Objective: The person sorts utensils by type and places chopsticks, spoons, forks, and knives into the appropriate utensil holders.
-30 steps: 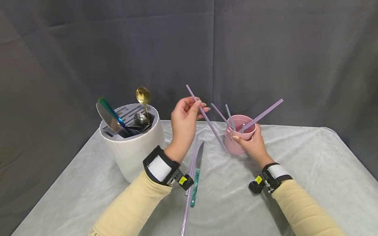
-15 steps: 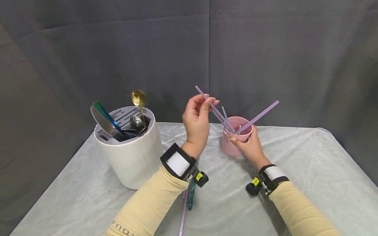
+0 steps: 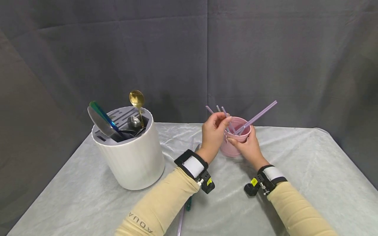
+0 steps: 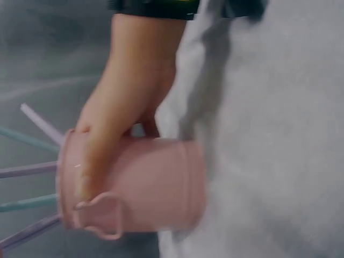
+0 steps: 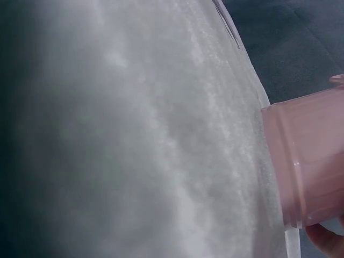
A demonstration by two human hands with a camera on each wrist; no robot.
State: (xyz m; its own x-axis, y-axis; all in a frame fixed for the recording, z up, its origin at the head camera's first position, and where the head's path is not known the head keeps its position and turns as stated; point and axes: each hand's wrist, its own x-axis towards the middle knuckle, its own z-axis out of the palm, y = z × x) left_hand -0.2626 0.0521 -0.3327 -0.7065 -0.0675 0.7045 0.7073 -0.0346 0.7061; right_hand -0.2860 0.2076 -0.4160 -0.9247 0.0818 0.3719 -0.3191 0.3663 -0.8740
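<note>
A small pink bucket [image 3: 230,150] stands upright on the cloth, with several slim purple and pale blue chopsticks [image 3: 260,114] leaning out of it. My right hand [image 3: 251,147] grips it from the right, thumb over the rim; the left wrist view also shows the bucket [image 4: 156,185] with that hand around it. At the bucket's left rim, my left hand [image 3: 213,136] pinches a purple chopstick [image 3: 224,112] between thumb and fingers, its lower end inside the bucket. The right wrist view catches the bucket's base [image 5: 287,161] and a fingertip [image 5: 325,239].
On the left stands a white utensil holder [image 3: 136,167] with a slotted grey top, holding a gold spoon [image 3: 136,98], a wide blade [image 3: 100,121] and other cutlery. A purple chopstick [image 3: 180,223] and a knife's teal handle [image 3: 189,205] lie partly under my left arm.
My left hand has moved right and down to the bucket, bringing the purple chopstick's lower end into it. My right hand keeps hold of the bucket.
</note>
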